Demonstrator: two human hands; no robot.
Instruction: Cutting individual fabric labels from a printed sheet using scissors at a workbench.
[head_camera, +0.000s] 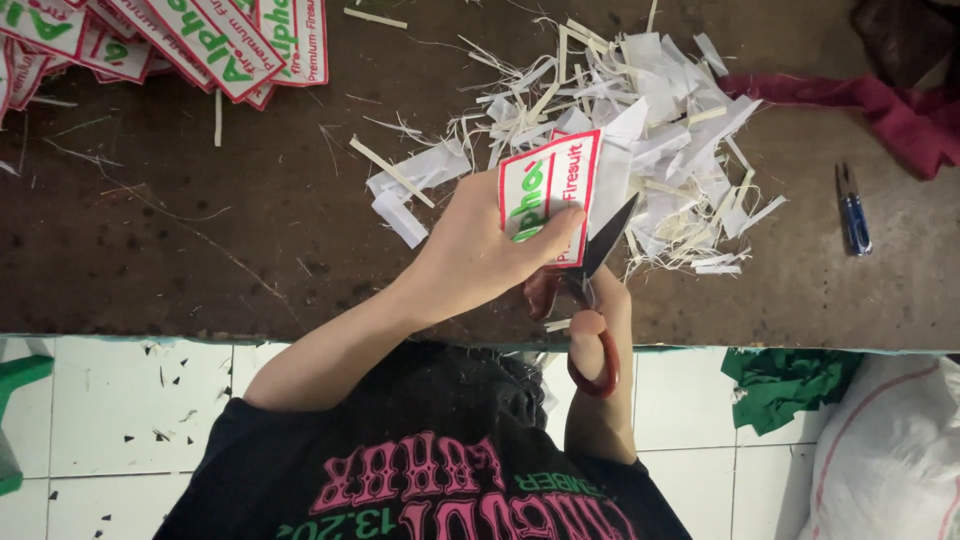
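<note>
My left hand (480, 250) grips a white cloth patch (548, 190) with a red border and green and red lettering, thumb across its lower edge. My right hand (600, 310) holds red-handled scissors (597, 300), fingers through the loops. Their dark blades point up and right along the patch's right edge. Both hands are above the near edge of a dark brown table (230, 230), just in front of a heap of white trimmings (640, 130).
A pile of finished patches (170, 40) lies at the far left corner. Small blue thread snips (853, 212) rest at the right. Dark red cloth (880, 105) lies far right. Below the table are green cloth (785, 385), a white sack (890, 450) and white floor tiles (120, 410).
</note>
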